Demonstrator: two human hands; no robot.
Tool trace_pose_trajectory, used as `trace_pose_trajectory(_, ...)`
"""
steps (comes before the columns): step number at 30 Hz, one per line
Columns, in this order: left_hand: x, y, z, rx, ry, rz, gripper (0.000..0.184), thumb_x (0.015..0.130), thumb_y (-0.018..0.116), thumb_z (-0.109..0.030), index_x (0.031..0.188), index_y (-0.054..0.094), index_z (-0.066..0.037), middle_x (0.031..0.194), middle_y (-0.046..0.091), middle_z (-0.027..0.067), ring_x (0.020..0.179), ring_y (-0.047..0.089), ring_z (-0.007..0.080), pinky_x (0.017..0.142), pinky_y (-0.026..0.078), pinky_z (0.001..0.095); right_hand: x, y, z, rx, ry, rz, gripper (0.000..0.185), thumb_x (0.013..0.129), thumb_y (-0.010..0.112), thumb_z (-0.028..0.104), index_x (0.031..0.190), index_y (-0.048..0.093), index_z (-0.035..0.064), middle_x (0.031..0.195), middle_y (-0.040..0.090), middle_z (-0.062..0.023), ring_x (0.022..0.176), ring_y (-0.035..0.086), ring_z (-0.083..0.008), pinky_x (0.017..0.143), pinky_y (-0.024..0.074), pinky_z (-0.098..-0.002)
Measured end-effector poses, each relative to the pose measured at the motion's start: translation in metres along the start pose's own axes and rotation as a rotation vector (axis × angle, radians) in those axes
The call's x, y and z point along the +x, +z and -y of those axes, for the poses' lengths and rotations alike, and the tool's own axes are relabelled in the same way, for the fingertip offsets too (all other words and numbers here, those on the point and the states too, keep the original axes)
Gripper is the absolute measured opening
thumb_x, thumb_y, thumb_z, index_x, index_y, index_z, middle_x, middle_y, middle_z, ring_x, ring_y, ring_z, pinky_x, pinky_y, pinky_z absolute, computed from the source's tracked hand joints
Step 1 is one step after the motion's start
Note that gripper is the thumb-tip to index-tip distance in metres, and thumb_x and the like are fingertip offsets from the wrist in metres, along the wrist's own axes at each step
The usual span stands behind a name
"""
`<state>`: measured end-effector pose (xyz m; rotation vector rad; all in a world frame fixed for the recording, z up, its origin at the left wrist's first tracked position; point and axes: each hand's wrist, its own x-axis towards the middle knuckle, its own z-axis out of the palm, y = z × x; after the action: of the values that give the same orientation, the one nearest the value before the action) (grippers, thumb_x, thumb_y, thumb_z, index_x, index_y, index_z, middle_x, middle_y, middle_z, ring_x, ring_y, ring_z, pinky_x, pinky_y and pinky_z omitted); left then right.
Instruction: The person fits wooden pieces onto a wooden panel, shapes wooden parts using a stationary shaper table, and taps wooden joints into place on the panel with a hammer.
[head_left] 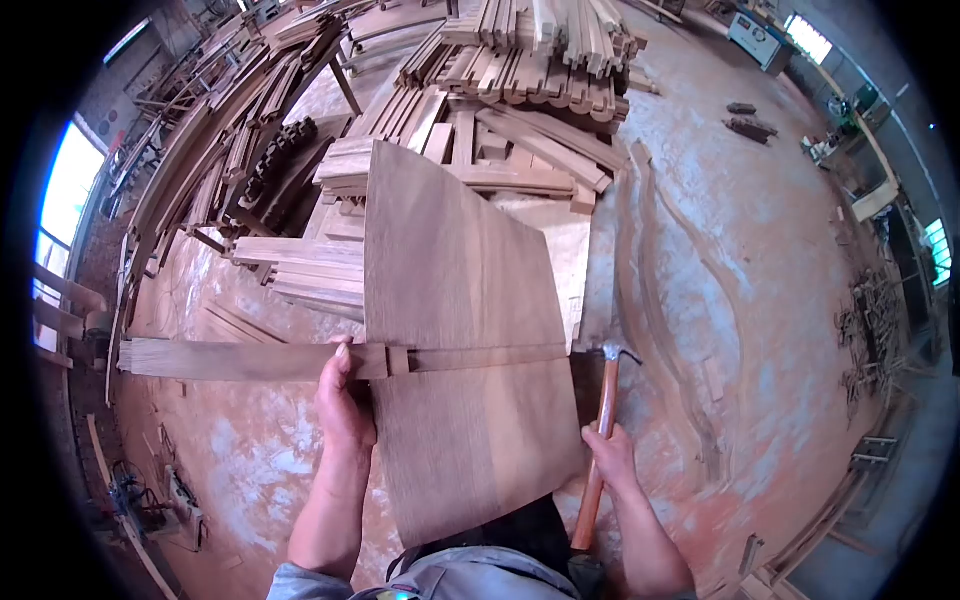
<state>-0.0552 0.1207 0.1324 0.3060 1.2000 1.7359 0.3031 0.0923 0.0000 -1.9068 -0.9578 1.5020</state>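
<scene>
A broad wooden panel [450, 260] with visible grain stands in front of my body. A wooden batten [230, 361] reaches in from the left and lies across a groove in the panel, its stepped end on the panel's left part. My left hand [345, 405] is closed around the batten beside the panel's left edge, thumb on top. My right hand [612, 458] grips the wooden handle of a claw hammer [606, 395]. The hammer is upright, its metal head close to the panel's right edge. Whether head and panel touch, I cannot tell.
Stacked boards [530, 70] and shorter wood pieces [310, 265] lie ahead on the dusty floor [780, 230]. Long strips rest on a rack [240, 150] at the left. A curved strip [660, 320] lies on the right. Machines stand along the right wall.
</scene>
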Motion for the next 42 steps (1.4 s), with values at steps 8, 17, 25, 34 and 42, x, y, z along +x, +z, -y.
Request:
trace_pose_trajectory(8, -0.002, -0.007, 0.012, 0.007, 0.104, -0.007, 0.030, 0.098, 0.050, -0.033, 0.119, 0.054, -0.010, 0.133, 0.056, 0.0159, 0.124, 0.050, 0.0268, 0.109, 0.033, 0.0421, 0.033, 0.017, -0.031, 0.281, 0.008, -0.050, 0.026, 0.087, 0.068, 0.027, 0.093, 0.060, 0.0039, 0.081, 0.056, -0.0002, 0.074, 0.052, -0.0122, 0.065, 0.0436, -0.0312)
trace_pose_trajectory(17, 0.011, -0.031, 0.041, -0.307, -0.116, 0.137, 0.025, 0.092, 0.061, -0.035, 0.108, 0.061, -0.016, 0.115, 0.065, 0.0133, 0.109, 0.061, 0.0356, 0.091, 0.052, 0.0478, 0.037, -0.029, -0.048, 0.146, -0.029, -0.220, 0.027, 0.088, 0.065, 0.029, 0.087, 0.057, 0.0024, 0.074, 0.053, -0.0034, 0.069, 0.051, -0.0140, 0.062, 0.0431, -0.0332)
trace_pose_trajectory(25, 0.003, -0.051, 0.116, -0.481, -0.208, 0.062, 0.027, 0.083, 0.065, -0.029, 0.094, 0.064, -0.005, 0.107, 0.066, 0.0170, 0.115, 0.056, 0.0329, 0.102, 0.044, 0.0444, 0.064, -0.066, -0.017, -0.079, -0.257, -0.340, 0.026, 0.088, 0.065, 0.026, 0.086, 0.058, 0.0008, 0.074, 0.055, -0.0048, 0.069, 0.053, -0.0152, 0.063, 0.0445, -0.0356)
trace_pose_trajectory(34, -0.073, -0.040, 0.154, 0.127, -0.221, 0.052, 0.029, 0.077, 0.065, -0.022, 0.099, 0.062, -0.003, 0.118, 0.062, 0.0153, 0.118, 0.053, 0.0287, 0.106, 0.034, 0.0413, 0.117, -0.126, 0.017, -0.309, -0.280, -0.166, 0.029, 0.085, 0.068, 0.027, 0.085, 0.061, -0.0007, 0.071, 0.058, -0.0072, 0.067, 0.056, -0.0154, 0.062, 0.0449, -0.0360)
trace_pose_trajectory(42, -0.042, 0.004, 0.159, 0.144, -0.246, 0.011, 0.024, 0.077, 0.060, -0.014, 0.094, 0.063, 0.003, 0.119, 0.062, 0.0164, 0.113, 0.055, 0.0268, 0.102, 0.039, 0.0404, 0.221, -0.123, 0.053, -0.454, -0.413, -0.124, 0.034, 0.084, 0.066, 0.031, 0.089, 0.064, -0.0027, 0.075, 0.065, -0.0114, 0.072, 0.061, -0.0191, 0.067, 0.0478, -0.0356)
